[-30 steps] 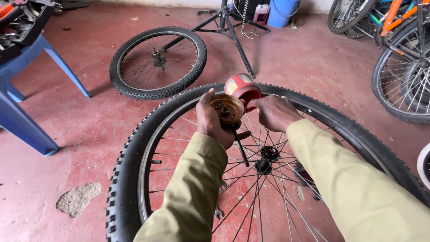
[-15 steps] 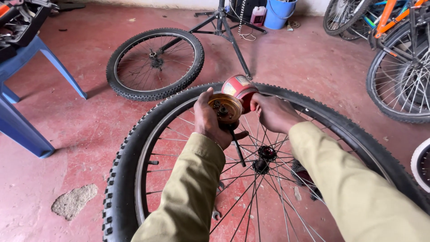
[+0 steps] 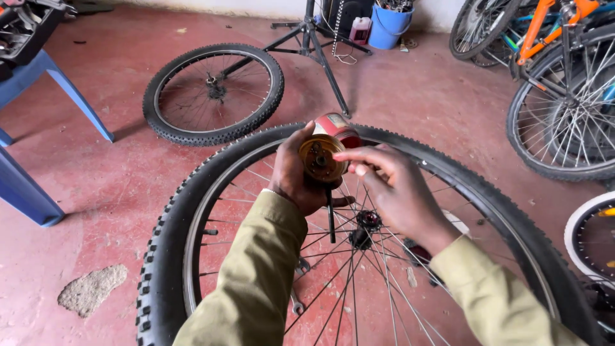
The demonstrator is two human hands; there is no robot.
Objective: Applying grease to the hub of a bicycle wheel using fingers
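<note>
In front of me a bicycle wheel (image 3: 192, 211) lies on the floor (image 3: 96, 173); behind it a second wheel (image 3: 213, 93), a repair stand (image 3: 314, 45) further back, bicycles (image 3: 551, 83) right.

Left hand (image 3: 301, 170) curled, right hand (image 3: 394, 189) fingers extended
</note>
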